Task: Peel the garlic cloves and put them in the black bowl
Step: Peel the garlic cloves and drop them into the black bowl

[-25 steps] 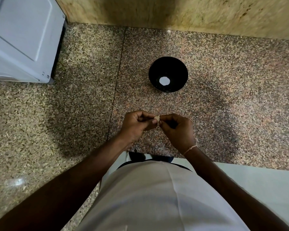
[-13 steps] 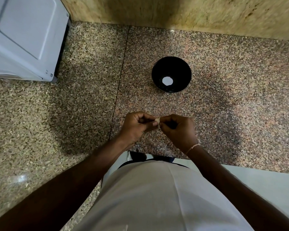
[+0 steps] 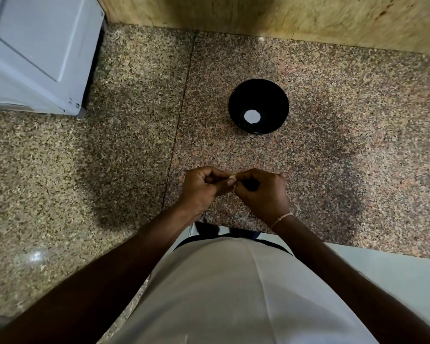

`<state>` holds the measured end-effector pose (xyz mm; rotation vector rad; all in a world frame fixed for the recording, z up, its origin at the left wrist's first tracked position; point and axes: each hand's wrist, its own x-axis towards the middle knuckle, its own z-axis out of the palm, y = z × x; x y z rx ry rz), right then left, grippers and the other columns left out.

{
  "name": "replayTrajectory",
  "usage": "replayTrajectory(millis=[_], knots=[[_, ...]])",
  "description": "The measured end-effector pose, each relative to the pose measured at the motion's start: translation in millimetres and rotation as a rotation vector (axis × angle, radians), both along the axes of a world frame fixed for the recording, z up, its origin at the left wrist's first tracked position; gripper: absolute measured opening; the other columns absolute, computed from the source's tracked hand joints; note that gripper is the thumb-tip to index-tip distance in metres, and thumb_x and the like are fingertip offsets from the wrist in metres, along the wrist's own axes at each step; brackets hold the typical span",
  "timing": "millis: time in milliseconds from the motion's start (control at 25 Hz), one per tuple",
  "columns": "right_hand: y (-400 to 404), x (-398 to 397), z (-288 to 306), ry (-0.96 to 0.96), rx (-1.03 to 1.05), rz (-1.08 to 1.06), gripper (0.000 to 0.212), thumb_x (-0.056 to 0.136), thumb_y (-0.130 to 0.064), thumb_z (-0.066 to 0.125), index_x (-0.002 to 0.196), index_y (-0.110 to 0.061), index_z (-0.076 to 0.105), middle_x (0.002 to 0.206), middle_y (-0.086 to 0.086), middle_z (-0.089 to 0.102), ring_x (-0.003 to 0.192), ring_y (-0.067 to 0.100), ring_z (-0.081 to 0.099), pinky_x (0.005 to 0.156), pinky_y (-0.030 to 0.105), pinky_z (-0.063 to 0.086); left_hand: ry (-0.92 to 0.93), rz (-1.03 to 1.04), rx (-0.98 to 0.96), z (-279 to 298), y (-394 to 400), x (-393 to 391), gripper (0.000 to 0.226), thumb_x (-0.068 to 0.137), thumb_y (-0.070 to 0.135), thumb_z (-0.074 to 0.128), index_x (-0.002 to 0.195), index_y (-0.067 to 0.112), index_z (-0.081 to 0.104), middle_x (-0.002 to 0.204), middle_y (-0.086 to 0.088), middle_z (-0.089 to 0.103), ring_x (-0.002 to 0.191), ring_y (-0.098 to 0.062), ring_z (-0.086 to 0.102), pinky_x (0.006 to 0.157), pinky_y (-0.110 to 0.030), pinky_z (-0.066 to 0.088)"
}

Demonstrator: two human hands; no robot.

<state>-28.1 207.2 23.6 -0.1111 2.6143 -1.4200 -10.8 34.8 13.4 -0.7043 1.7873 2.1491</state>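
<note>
Above a speckled stone counter (image 3: pixel 358 120), the left hand (image 3: pixel 204 189) and right hand (image 3: pixel 263 192) meet fingertip to fingertip, both curled and pinching a small garlic clove (image 3: pixel 232 178). The black bowl (image 3: pixel 258 95) sits farther back, apart from the hands.

Counts, placed relative to the black bowl (image 3: pixel 258 106): 1 bowl. 1 white spot at its bottom, can't tell what. 2 hands nearer the person than the bowl: left hand (image 3: pixel 204 188), right hand (image 3: pixel 262 192). 1 garlic clove (image 3: pixel 232 178) pinched between them. 1 white appliance (image 3: pixel 37 53) far left of bowl.
</note>
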Motion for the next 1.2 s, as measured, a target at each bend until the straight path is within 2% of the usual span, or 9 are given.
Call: replayTrajectory(millis=[320, 480, 640, 800, 880, 1040, 1200], knots=[[5.7, -5.6, -10.1, -0.108, -0.079, -0.023, 0.011, 0.084, -0.016, 0.083, 0.095, -0.016, 0.081, 0.077, -0.007, 0.077, 0.070, 0.006, 0.073, 0.065, 0.028, 0.061, -0.028, 0.021, 0.065, 1.8, 0.9, -0.6, 0.018, 0.079, -0.014, 0.079, 0.087, 0.002, 0.074, 0.083, -0.012, 0.078, 0.083, -0.024, 0.076, 0.081, -0.040, 0.065], [2.1, -4.3, -13.0, -0.164, -0.151, -0.066, 0.019, 0.085, -0.010, 0.082, 0.103, -0.013, 0.080, 0.085, -0.007, 0.078, 0.079, 0.002, 0.075, 0.071, 0.020, 0.059, -0.047, 0.041, 0.076, -0.3, 1.9, -3.6, 0.016, 0.081, -0.013, 0.078, 0.089, 0.001, 0.074, 0.087, -0.014, 0.078, 0.085, -0.024, 0.076, 0.082, -0.039, 0.065], [0.0, -3.0, -17.2, -0.176, -0.166, -0.054, 0.020, 0.086, -0.007, 0.081, 0.105, -0.011, 0.081, 0.086, -0.005, 0.078, 0.077, 0.000, 0.073, 0.069, 0.016, 0.056, -0.057, 0.057, 0.071, -5.1, -1.5, -2.5, 0.018, 0.080, -0.012, 0.079, 0.088, 0.004, 0.075, 0.089, -0.014, 0.079, 0.087, -0.025, 0.076, 0.085, -0.042, 0.064], [-2.8, -6.1, -20.4, -0.222, -0.169, -0.090, 0.013, 0.086, -0.010, 0.082, 0.099, -0.014, 0.081, 0.082, -0.004, 0.078, 0.077, 0.010, 0.076, 0.070, 0.030, 0.063, -0.075, 0.077, 0.069, -6.6, -4.9, -0.8, 0.017, 0.080, -0.011, 0.079, 0.093, -0.001, 0.074, 0.094, -0.021, 0.078, 0.089, -0.029, 0.076, 0.080, -0.037, 0.066], [-4.8, -7.7, -22.0, -0.235, -0.169, -0.088, 0.012, 0.086, -0.012, 0.082, 0.098, -0.016, 0.081, 0.081, -0.005, 0.078, 0.077, 0.012, 0.076, 0.072, 0.035, 0.064, -0.083, 0.089, 0.064, -8.5, -6.1, -0.6, 0.017, 0.080, -0.011, 0.079, 0.094, -0.003, 0.074, 0.095, -0.023, 0.077, 0.090, -0.032, 0.076, 0.081, -0.039, 0.066], [-9.8, -6.8, -27.6, -0.158, -0.086, -0.033, 0.012, 0.088, -0.018, 0.081, 0.099, -0.020, 0.080, 0.082, -0.008, 0.077, 0.076, 0.003, 0.073, 0.070, 0.029, 0.062, -0.088, 0.078, 0.042, -7.9, -9.2, -2.3, 0.016, 0.081, -0.011, 0.079, 0.092, -0.002, 0.073, 0.089, -0.018, 0.077, 0.087, -0.028, 0.077, 0.084, -0.043, 0.065], [-10.9, -10.5, -35.4, -0.257, -0.197, -0.155, 0.011, 0.089, -0.014, 0.078, 0.098, -0.021, 0.077, 0.081, -0.003, 0.078, 0.076, 0.014, 0.077, 0.074, 0.044, 0.065, -0.060, 0.047, -0.059, -8.9, -13.3, -2.7, 0.016, 0.079, -0.007, 0.083, 0.089, 0.002, 0.075, 0.090, -0.017, 0.078, 0.085, -0.028, 0.077, 0.080, -0.040, 0.066]])
